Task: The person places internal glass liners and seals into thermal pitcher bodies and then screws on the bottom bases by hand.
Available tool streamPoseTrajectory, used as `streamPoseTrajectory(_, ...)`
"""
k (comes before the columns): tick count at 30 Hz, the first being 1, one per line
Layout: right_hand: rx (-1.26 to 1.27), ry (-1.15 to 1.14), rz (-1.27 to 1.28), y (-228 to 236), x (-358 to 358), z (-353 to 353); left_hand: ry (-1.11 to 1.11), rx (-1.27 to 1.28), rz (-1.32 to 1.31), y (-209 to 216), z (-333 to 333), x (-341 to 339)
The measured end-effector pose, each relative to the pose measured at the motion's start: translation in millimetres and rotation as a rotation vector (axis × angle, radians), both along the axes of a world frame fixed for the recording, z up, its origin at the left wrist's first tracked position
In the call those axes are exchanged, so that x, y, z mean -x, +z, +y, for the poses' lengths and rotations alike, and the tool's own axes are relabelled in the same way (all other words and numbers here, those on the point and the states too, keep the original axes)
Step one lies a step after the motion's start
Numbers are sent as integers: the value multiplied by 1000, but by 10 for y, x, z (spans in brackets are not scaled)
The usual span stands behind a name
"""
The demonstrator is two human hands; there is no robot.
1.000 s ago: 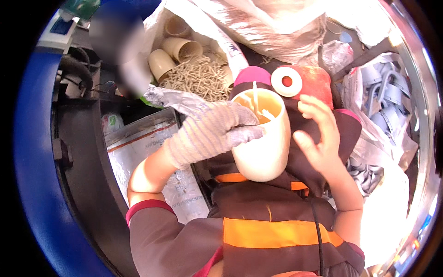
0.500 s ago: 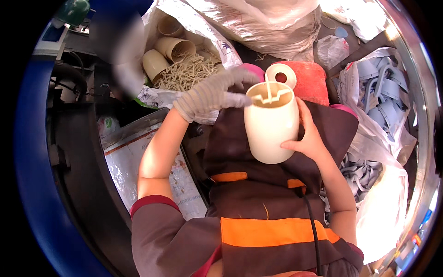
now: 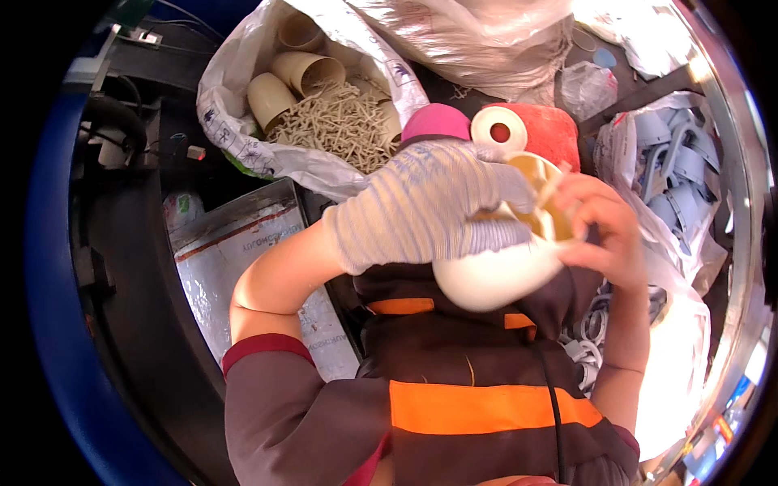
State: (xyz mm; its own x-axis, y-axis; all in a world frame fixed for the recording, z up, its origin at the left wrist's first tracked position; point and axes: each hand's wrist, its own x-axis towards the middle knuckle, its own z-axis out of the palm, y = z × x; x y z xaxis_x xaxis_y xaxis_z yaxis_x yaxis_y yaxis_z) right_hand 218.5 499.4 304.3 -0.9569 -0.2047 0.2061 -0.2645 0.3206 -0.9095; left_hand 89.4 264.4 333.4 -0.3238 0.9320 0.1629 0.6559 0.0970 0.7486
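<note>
Over the brown-clothed lap (image 3: 405, 285) | cream rounded plastic cup (image 3: 485, 285) tilted, mouth apparently angled toward the right hand (image 3: 604, 227) | striped-gloved left hand (image 3: 429, 202) curls closed on its rim, seemingly steadying it | bare right half-curled opposite, grip blurred, cannot tell

A smooth, rounded cream cup (image 3: 493, 281), just off centre toward three o'clock, leans with its mouth toward one o'clock and base toward seven. Blurred pale strips (image 3: 548, 222) show inside the mouth.
</note>
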Motion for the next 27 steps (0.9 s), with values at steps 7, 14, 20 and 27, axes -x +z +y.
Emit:
streamPoseTrajectory(7,208,-26,-419,-273,-142,-133,-203,58,-4,-222,54,-160)
streamPoseTrajectory(14,258,-105,-147,-476,-198,-344,-314,-8,-83,-581,94,-1)
streamPoseTrajectory(20,272,-20,79,-450,-263,-490,-46,-422,-23,-645,7,-44)
streamPoseTrajectory(27,315,25,87,-558,-309,-563,476,-686,-1126,-854,-74,248)
